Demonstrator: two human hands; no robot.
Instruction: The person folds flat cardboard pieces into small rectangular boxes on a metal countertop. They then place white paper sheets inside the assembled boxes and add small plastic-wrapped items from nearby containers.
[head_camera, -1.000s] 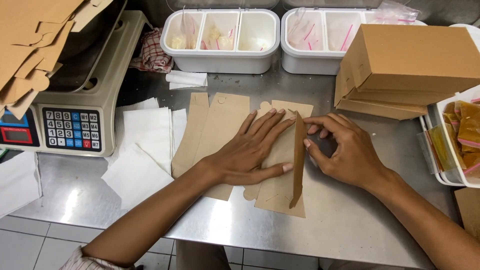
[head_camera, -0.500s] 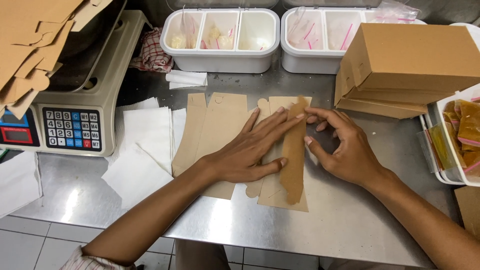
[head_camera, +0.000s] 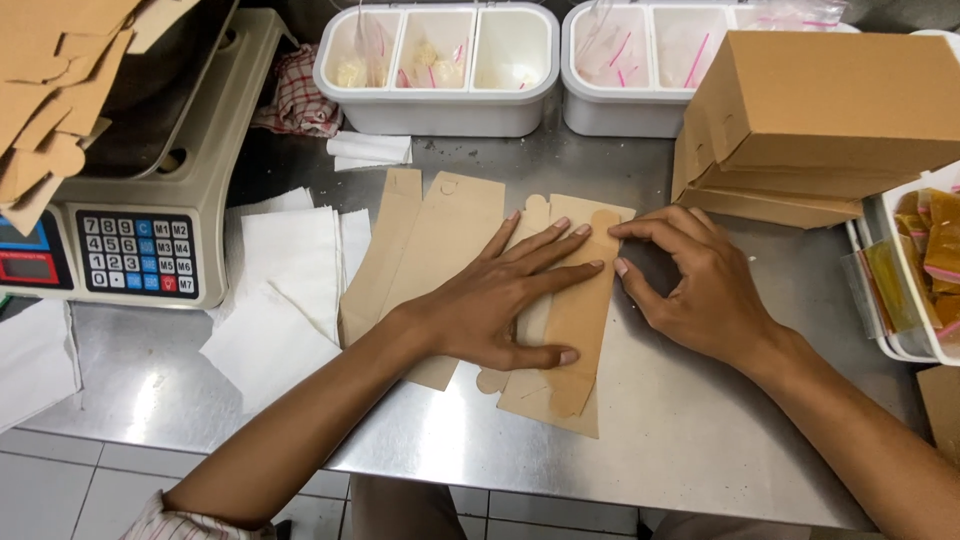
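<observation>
- Since the earlier frames, we note that the cardboard flap (head_camera: 580, 305) has gone from standing on edge to lying flat, folded over onto the cardboard blank (head_camera: 545, 395).
- We see the left hand (head_camera: 490, 310) spread flat on the blank, fingers wide apart, fingertips pressing on the folded flap, thumb along its lower part.
- We see the right hand (head_camera: 700, 290) just beside the flap's right edge; forefinger tip touches the flap's upper corner, thumb tip touches the edge lower down, fingers curved with a narrow gap, nothing grasped inside.
- We place the blank on the steel table (head_camera: 660, 440), near the middle, its lower end close to the front edge.
- We note a second flat blank (head_camera: 430, 225) partly under the left wrist, to the left of the first.
- We note white paper sheets (head_camera: 285, 280) farther left, overlapping, beside the scale (head_camera: 140, 230).
- We note loose cardboard pieces (head_camera: 55, 80) piled on the scale's pan.
- We note two white divided bins (head_camera: 440, 110) at the table's back, holding small plastic bags.
- We note a stack of folded cardboard boxes (head_camera: 830, 110) at right, behind the right hand.
- We note a white tray (head_camera: 890, 330) of yellow and orange packets at the far right edge.
</observation>
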